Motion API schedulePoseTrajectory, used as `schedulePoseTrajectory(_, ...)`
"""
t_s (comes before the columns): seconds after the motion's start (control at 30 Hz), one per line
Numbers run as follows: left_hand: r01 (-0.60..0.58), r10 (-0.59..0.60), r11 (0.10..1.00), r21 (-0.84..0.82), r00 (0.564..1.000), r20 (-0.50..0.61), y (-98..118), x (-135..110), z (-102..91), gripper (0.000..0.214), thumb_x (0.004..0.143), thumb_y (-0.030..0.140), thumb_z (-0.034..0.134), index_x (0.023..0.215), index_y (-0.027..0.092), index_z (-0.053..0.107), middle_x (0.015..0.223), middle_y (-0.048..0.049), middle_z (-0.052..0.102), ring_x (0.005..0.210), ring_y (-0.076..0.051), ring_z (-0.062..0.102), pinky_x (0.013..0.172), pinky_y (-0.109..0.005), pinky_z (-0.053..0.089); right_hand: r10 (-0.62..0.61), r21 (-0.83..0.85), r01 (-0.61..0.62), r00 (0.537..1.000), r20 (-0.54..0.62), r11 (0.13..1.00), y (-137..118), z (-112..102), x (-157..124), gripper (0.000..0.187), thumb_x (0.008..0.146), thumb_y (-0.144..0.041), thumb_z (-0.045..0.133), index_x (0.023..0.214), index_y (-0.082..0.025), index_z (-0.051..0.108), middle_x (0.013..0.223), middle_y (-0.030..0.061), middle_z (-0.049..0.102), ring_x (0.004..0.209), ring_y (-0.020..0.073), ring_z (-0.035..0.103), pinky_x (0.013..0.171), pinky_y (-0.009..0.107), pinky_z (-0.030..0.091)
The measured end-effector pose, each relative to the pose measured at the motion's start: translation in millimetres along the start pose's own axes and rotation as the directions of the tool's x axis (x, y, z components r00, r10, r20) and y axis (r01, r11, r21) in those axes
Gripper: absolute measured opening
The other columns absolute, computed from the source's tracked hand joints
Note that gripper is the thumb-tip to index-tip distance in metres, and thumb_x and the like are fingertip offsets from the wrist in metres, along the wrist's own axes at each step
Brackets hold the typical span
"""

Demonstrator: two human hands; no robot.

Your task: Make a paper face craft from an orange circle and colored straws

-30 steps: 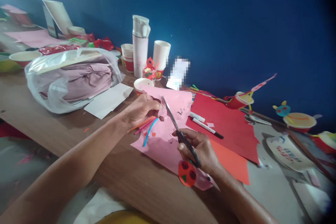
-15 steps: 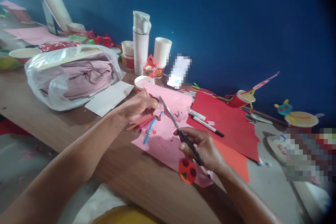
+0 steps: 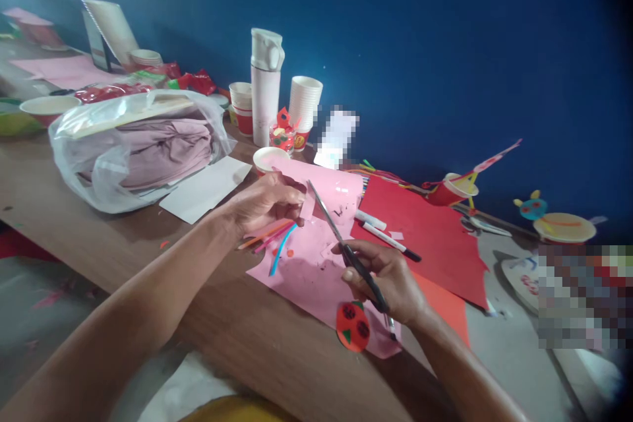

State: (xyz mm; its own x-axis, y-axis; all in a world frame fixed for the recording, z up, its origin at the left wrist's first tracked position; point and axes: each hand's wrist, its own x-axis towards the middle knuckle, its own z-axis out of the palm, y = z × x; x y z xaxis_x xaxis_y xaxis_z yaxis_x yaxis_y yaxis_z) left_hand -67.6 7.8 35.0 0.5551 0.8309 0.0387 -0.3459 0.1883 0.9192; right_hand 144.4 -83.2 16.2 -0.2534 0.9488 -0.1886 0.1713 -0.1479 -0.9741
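My left hand (image 3: pixel 264 204) is closed, pinching a small piece of pink paper (image 3: pixel 307 207) just above the table. My right hand (image 3: pixel 388 282) grips the black handles of a pair of scissors (image 3: pixel 341 241), whose blades point up and left and meet the pink piece. Below both hands lies a large pink paper sheet (image 3: pixel 306 273). Thin orange, pink and blue strips (image 3: pixel 277 241) stick out under my left hand. A round red paper face with dark eyes (image 3: pixel 353 327) lies on the sheet by my right wrist.
A red paper sheet (image 3: pixel 435 237) and an orange one lie to the right, with two markers (image 3: pixel 390 237) on the red. A clear bag of mauve cloth (image 3: pixel 143 145) sits left. Stacked paper cups (image 3: pixel 304 102), a white flask (image 3: pixel 266 89) and paper-cup crafts (image 3: pixel 455 188) line the blue wall.
The scissors and my right hand have shifted slightly right and down. My left hand keeps its pinch on the pink piece in nearly the same spot.
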Motion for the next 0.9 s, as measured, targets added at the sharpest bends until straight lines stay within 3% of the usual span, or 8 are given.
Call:
schedulePoseTrajectory(0.13, -0.044, 0.046, 0.999, 0.017, 0.994, -0.097, -2, 0, 10.7, 0.010, 0.075, 0.022, 0.064, 0.077, 0.014, 0.060, 0.063, 0.0018, 0.056, 0.055, -0.009, 0.054, 0.055, -0.024, 0.049, 0.002, 0.048, 0.001, 0.998, -0.069, 0.999, -4, 3, 1, 0.042, 0.064, -0.038, 0.073, 0.095, -0.012, 0.061, 0.047, -0.0065, 0.048, 0.038, 0.0059, 0.043, 0.038, 0.018, 0.038)
schedulePoseTrajectory(0.23, -0.112, 0.149, 0.979, 0.172, 0.964, -0.221, -4, -1, 20.3, 0.023, 0.075, 0.025, 0.065, 0.095, 0.014, 0.060, 0.072, 0.0000, 0.060, 0.063, -0.010, 0.057, 0.061, -0.023, 0.049, -0.014, 0.058, 0.021, 0.993, -0.114, 0.998, -5, 5, 2, 0.039, 0.065, -0.037, 0.072, 0.094, -0.013, 0.060, 0.045, -0.0067, 0.049, 0.037, 0.0059, 0.043, 0.038, 0.018, 0.038)
schedulePoseTrajectory(0.33, -0.185, 0.337, 0.897, 0.400, 0.874, -0.351, -10, -2, 29.4, 0.026, 0.073, 0.023, 0.067, 0.095, 0.014, 0.059, 0.075, -0.0005, 0.061, 0.067, -0.010, 0.057, 0.060, -0.020, 0.047, -0.009, 0.064, 0.017, 0.992, -0.125, 0.998, -4, 9, 2, 0.036, 0.066, -0.034, 0.070, 0.094, -0.013, 0.059, 0.045, -0.0067, 0.050, 0.037, 0.0064, 0.044, 0.037, 0.017, 0.038)
schedulePoseTrajectory(0.43, -0.260, 0.511, 0.796, 0.547, 0.773, -0.376, -17, -4, 36.3, 0.020, 0.073, 0.021, 0.066, 0.092, 0.015, 0.059, 0.080, -0.0005, 0.062, 0.071, -0.010, 0.058, 0.064, -0.019, 0.048, -0.005, 0.076, 0.016, 0.990, -0.140, 0.997, -2, 13, 1, 0.033, 0.068, -0.033, 0.068, 0.093, -0.013, 0.059, 0.045, -0.0070, 0.050, 0.036, 0.0060, 0.044, 0.036, 0.017, 0.037)
schedulePoseTrajectory(0.5, -0.290, 0.562, 0.766, 0.574, 0.736, -0.378, -21, -5, 39.4, 0.015, 0.074, 0.020, 0.065, 0.087, 0.016, 0.058, 0.082, -0.0008, 0.063, 0.073, -0.010, 0.059, 0.068, -0.020, 0.049, -0.008, 0.081, 0.020, 0.989, -0.147, 0.996, -1, 16, 0, 0.032, 0.070, -0.033, 0.067, 0.093, -0.014, 0.059, 0.045, -0.0076, 0.049, 0.036, 0.0056, 0.043, 0.036, 0.017, 0.036)
schedulePoseTrajectory(0.73, -0.318, 0.593, 0.744, 0.587, 0.719, -0.362, -26, -2, 38.0, 0.018, 0.074, 0.017, 0.063, 0.092, 0.015, 0.059, 0.085, -0.0017, 0.063, 0.077, -0.011, 0.060, 0.070, -0.020, 0.050, 0.008, 0.083, 0.003, 0.992, -0.127, 0.997, 5, 22, 0, 0.031, 0.071, -0.031, 0.066, 0.097, -0.015, 0.058, 0.046, -0.0075, 0.051, 0.037, 0.0057, 0.045, 0.038, 0.016, 0.037)
schedulePoseTrajectory(0.9, -0.307, 0.552, 0.763, 0.569, 0.768, -0.326, -24, -1, 32.1, 0.024, 0.077, 0.017, 0.060, 0.101, 0.016, 0.059, 0.082, -0.0009, 0.062, 0.069, -0.010, 0.059, 0.063, -0.020, 0.049, 0.009, 0.080, 0.001, 0.992, -0.126, 0.997, 5, 24, 0, 0.030, 0.072, -0.030, 0.066, 0.096, -0.015, 0.059, 0.047, -0.0074, 0.051, 0.039, 0.0059, 0.046, 0.039, 0.016, 0.038)
